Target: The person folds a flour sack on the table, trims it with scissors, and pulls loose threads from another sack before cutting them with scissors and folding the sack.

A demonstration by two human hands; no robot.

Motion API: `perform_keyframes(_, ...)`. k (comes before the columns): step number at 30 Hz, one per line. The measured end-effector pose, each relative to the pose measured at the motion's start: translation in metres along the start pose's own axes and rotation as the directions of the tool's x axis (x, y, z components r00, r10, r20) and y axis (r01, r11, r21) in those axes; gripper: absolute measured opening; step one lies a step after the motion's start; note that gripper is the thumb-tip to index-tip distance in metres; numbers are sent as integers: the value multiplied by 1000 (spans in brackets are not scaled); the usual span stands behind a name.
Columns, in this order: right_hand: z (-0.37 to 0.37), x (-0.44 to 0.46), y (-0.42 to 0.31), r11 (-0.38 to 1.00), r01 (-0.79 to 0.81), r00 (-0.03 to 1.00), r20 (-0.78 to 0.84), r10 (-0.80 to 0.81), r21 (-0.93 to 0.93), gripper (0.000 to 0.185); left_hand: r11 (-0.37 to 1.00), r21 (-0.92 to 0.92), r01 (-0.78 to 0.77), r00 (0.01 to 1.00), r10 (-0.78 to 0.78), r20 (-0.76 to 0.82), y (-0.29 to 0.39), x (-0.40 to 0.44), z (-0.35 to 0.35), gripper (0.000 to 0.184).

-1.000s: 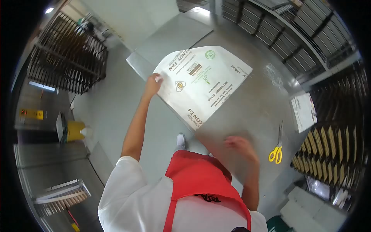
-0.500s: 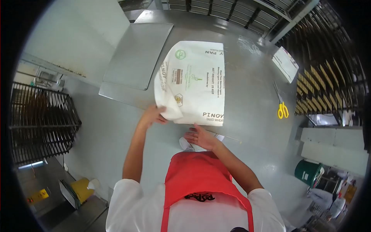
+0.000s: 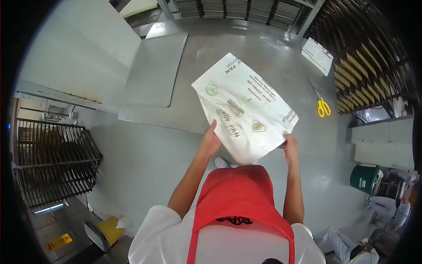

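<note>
The left hand (image 3: pixel 210 141) and right hand (image 3: pixel 290 148) both grip one white sack (image 3: pixel 246 109), tilted over the near edge of one metal table (image 3: pixel 209 50); one pair of scissors (image 3: pixel 321 100) lies to the right.

Bright, fisheye-bowed view; glare on table (image 3: pixel 281 72); edges seem soft.

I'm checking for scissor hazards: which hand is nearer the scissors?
The right hand, gripping the right side of the sack: the yellow-handled scissors lie off to that side. The left hand, on the sack's left edge, is farther away.
</note>
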State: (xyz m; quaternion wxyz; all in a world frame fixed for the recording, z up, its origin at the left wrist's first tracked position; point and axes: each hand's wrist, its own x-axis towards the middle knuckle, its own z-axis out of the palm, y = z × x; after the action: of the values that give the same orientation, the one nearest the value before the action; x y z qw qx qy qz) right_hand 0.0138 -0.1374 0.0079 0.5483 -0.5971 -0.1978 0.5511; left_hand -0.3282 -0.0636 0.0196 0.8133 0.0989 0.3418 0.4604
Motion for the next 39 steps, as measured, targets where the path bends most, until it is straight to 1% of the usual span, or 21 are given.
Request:
perform_keyframes(3, -33, 9, -21, 998, -34, 999, -27, 32, -59, 31, 998, 22, -51, 992, 53, -115, 17, 24, 10, 50)
perform_keyframes(5, -37, 5, -45, 963, -105, 994, -8, 110, 247, 38, 994, 88, -72, 959, 93, -267, 24, 49, -12, 43)
perform_keyframes(6, -49, 12, -43, 963, -100, 994, -11, 106, 252, 38, 993, 92, -71, 961, 93, -262, 24, 52, -17, 43)
perform_keyframes(8, -64, 23, -25, 966, -162, 985, 92, 146, 203, 45, 937, 345, -50, 962, 137, -234, 38, 42, -29, 35)
perform_keyframes(9, -68, 28, -36, 963, -163, 985, 90, 147, 215, 45, 933, 356, -45, 963, 136, -233, 31, 41, -21, 35)
perform_keyframes(12, -48, 32, -67, 929, -161, 987, 76, 144, 334, 46, 803, 595, -26, 901, 277, -334, 8, 8, -6, 30)
perform_keyframes(14, -56, 60, -59, 992, -123, 972, -200, 120, -1, 39, 771, 634, -55, 857, 362, -366, -12, -4, -7, 31)
perform_keyframes(15, -40, 62, -56, 994, -113, 975, -195, 111, 4, 39, 768, 640, -22, 814, 384, -435, 0, -18, -22, 32)
perform_keyframes(17, -56, 83, -47, 993, 30, 964, -260, -58, -113, 30, 764, 646, 16, 753, 416, -510, -5, -25, -31, 34)
perform_keyframes(19, -69, 99, -39, 996, 32, 965, -256, -52, -79, 28, 627, 728, 277, 870, 159, -467, 7, -38, -37, 33)
perform_keyframes(20, -74, 109, -39, 998, 39, 963, -265, -50, -46, 26, 629, 729, 269, 867, 172, -468, 15, -42, -35, 33)
perform_keyframes(22, -59, 106, -47, 993, 28, 958, -280, -59, -113, 27, 185, 768, 614, 781, 0, -624, 49, -59, -29, 35)
perform_keyframes(24, -62, 105, -61, 984, 4, 951, -304, -60, -180, 27, -175, 813, 556, 810, 332, -483, 69, -42, -33, 42)
perform_keyframes(25, -63, 103, -69, 975, 27, 957, -278, -89, -218, 27, -214, 884, 416, 821, 506, -264, 75, -29, -32, 45)
perform_keyframes(26, -63, 101, -76, 965, 50, 961, -251, -116, -256, 27, -281, 920, 273, 764, 645, -30, 81, -13, -30, 48)
perform_keyframes(28, -73, 117, -73, 958, 58, 968, -218, -122, -281, 28, -224, 967, 118, 715, 695, 73, 94, 33, -6, 45)
perform_keyframes(30, -80, 135, -71, 949, 68, 975, -179, -128, -308, 28, -325, 930, 170, 672, 728, 132, 95, 94, 5, 50)
perform_keyframes(32, -82, 147, -74, 937, 92, 966, -199, -167, -337, 28, -372, 887, 273, 757, 652, 40, 84, 119, 50, 50)
perform_keyframes(33, -82, 149, -77, 936, 96, 967, -191, -169, -339, 28, -367, 888, 277, 752, 658, 37, 81, 132, 54, 50)
perform_keyframes(35, -81, 154, -86, 871, 221, 925, -188, -329, -440, 29, -377, 891, 252, 854, 520, -21, 74, 154, 52, 45)
perform_keyframes(39, -92, 194, -81, 765, 292, 885, -142, -444, -574, 30, -311, 935, 171, 849, 528, 21, 69, 149, 58, 40)
